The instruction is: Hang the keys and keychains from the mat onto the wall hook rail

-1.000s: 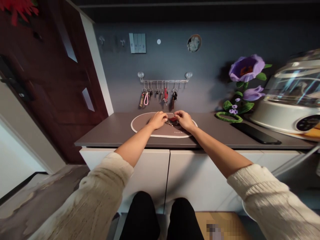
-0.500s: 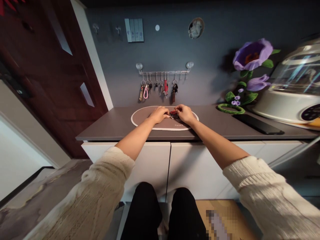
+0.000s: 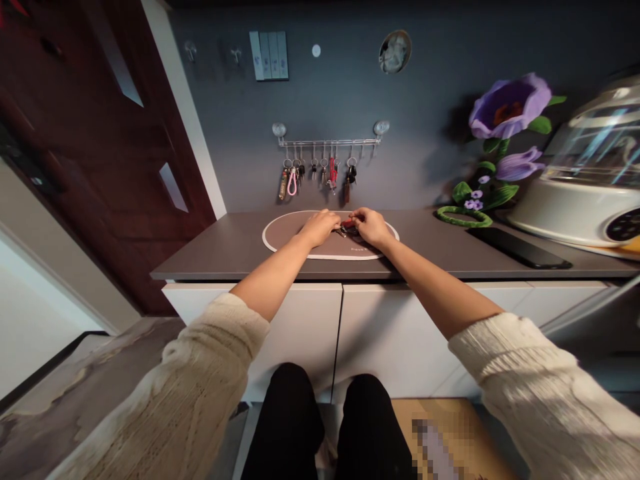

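Over a brown oval mat [image 3: 285, 235] with a pale rim, both my hands work at a small bunch of keys [image 3: 344, 231] with a red piece on it. My left hand [image 3: 320, 227] is closed, its fingertips pinched at the left side of the bunch. On the other side, my right hand [image 3: 371, 227] is closed with thumb and finger on the red part. Dark bits of the bunch lie on the mat between the hands. My fingers hide exactly which key each hand grips.
Behind the mat, a clear hook rail [image 3: 330, 142] on the wall carries several key sets. To the right are a black phone [image 3: 520, 248], a purple fabric flower [image 3: 507, 110] and a white appliance [image 3: 560, 200]. The counter's front edge [image 3: 240, 275] runs above white cabinet doors.
The view has shifted very slightly. Both hands stay at the keys on the mat, with only small finger movement.
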Action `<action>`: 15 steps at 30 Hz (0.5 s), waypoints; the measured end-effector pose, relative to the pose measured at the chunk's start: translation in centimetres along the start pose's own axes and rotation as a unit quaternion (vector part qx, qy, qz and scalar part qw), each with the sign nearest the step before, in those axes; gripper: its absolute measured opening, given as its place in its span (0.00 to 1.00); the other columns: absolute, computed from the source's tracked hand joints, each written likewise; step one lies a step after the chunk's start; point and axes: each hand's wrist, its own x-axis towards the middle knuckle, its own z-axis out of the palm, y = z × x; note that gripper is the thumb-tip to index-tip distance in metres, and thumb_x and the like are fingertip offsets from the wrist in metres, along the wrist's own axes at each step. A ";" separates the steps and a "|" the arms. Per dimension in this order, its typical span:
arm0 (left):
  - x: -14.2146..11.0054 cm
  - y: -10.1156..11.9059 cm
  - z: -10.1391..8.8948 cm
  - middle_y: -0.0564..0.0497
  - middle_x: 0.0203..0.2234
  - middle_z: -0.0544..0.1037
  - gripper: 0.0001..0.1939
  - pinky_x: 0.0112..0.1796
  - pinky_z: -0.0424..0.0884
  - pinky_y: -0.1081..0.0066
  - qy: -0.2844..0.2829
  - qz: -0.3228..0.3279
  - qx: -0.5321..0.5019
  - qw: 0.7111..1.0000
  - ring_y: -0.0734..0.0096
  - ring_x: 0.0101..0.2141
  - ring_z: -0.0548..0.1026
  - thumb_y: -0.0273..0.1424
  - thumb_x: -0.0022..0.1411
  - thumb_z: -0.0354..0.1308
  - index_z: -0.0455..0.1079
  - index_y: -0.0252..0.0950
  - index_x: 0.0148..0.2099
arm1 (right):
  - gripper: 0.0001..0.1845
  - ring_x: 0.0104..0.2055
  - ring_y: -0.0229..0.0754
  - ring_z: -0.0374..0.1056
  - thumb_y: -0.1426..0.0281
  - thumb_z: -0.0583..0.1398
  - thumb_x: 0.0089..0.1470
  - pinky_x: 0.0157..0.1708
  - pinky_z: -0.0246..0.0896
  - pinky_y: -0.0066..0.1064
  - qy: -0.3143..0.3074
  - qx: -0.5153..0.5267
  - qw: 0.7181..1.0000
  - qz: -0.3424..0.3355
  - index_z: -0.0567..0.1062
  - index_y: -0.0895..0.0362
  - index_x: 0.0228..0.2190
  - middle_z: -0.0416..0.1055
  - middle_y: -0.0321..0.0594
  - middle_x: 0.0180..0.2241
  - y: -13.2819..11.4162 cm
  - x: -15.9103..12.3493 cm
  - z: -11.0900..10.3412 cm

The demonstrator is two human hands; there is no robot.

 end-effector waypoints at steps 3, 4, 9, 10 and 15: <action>0.0 0.2 -0.2 0.48 0.35 0.71 0.09 0.41 0.59 0.69 0.008 -0.013 0.005 1.000 0.67 0.40 0.64 0.27 0.61 0.45 0.68 0.36 0.36 | 0.11 0.38 0.38 0.67 0.75 0.54 0.49 0.42 0.59 0.30 0.003 0.000 1.000 -0.004 0.74 0.59 0.35 0.74 0.42 0.36 0.1 0.1 0.1; -0.1 0.3 -0.2 0.48 0.35 0.71 0.09 0.41 0.59 0.69 0.013 -0.017 0.006 1.000 0.67 0.40 0.64 0.27 0.61 0.45 0.67 0.36 0.36 | 0.11 0.38 0.38 0.67 0.75 0.54 0.49 0.42 0.59 0.30 0.003 0.000 1.000 -0.003 0.74 0.59 0.35 0.74 0.42 0.36 0.1 0.1 0.1; -0.1 0.5 -0.5 0.47 0.36 0.70 0.09 0.40 0.59 0.69 0.040 -0.032 0.013 0.999 0.66 0.40 0.64 0.25 0.61 0.44 0.66 0.36 0.36 | 0.11 0.37 0.38 0.67 0.75 0.54 0.49 0.41 0.59 0.30 -0.006 0.007 1.000 0.002 0.74 0.59 0.34 0.74 0.41 0.35 -0.3 -0.1 0.0; -0.1 0.5 -0.5 0.47 0.36 0.70 0.09 0.39 0.59 0.69 0.047 -0.035 0.010 0.998 0.65 0.40 0.64 0.25 0.61 0.44 0.66 0.36 0.36 | 0.10 0.36 0.38 0.68 0.75 0.54 0.49 0.41 0.59 0.29 -0.013 0.016 1.000 0.002 0.74 0.59 0.34 0.74 0.41 0.34 -0.5 -0.2 -0.1; 0.0 0.5 -0.5 0.47 0.36 0.70 0.09 0.40 0.59 0.69 0.067 -0.055 -0.011 0.996 0.65 0.40 0.64 0.26 0.62 0.43 0.65 0.36 0.36 | 0.10 0.34 0.37 0.67 0.71 0.56 0.48 0.39 0.60 0.29 -0.046 0.040 0.998 -0.028 0.74 0.57 0.34 0.74 0.38 0.33 -0.8 -0.4 -0.2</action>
